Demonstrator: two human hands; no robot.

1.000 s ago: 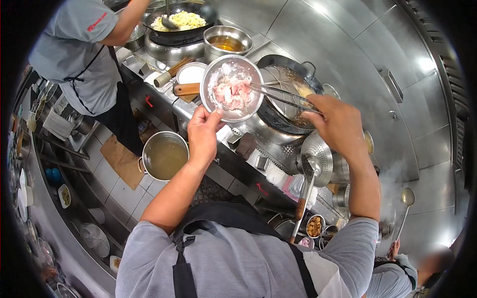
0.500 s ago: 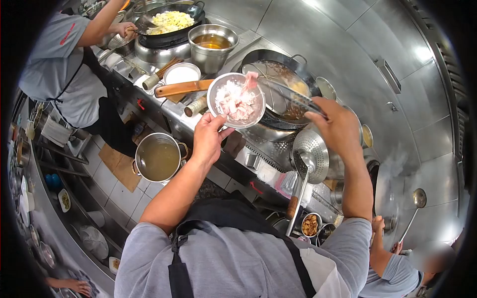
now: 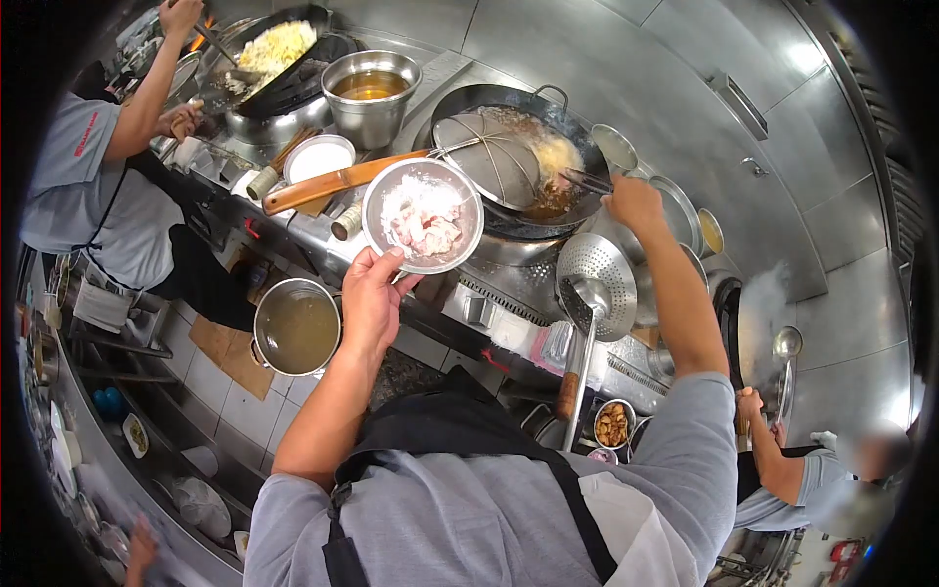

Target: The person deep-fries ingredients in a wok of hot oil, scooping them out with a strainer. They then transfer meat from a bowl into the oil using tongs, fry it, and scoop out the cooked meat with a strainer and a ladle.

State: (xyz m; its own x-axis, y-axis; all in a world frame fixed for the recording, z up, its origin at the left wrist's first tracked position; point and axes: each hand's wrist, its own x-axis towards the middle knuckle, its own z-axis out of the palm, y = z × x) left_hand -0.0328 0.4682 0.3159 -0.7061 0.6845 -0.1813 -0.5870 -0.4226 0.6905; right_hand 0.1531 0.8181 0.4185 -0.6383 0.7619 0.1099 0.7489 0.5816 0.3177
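Note:
My left hand (image 3: pixel 372 298) is closed on the rim of a metal bowl (image 3: pixel 380 241), thumb on the near edge. Inside lie pale, floury pieces of raw meat (image 3: pixel 425 215). Over the wok (image 3: pixel 452 100), my right hand (image 3: pixel 634 201) grips tongs (image 3: pixel 587 182) whose tips reach down to the bubbling oil. Beside the tips a pale yellow piece of food (image 3: pixel 556 157) fries; whether the tongs hold anything I cannot make out. A wire-mesh strainer (image 3: pixel 469 161) with a wooden handle (image 3: pixel 333 184) rests across the wok's left side.
A perforated skimmer (image 3: pixel 608 284) lies right of my bowl. Behind stand a metal pot of amber liquid (image 3: pixel 391 115) and a bowl of white powder (image 3: pixel 298 166). A pot of cloudy liquid (image 3: pixel 301 331) is at lower left. Co-workers (image 3: pixel 98 186) stand on both sides, one tilting a wok (image 3: pixel 249 88).
My right hand with the tongs has gone from beside the bowl, where a piece of meat was held up, down into the wok. At left, the co-worker's wok is now tilted.

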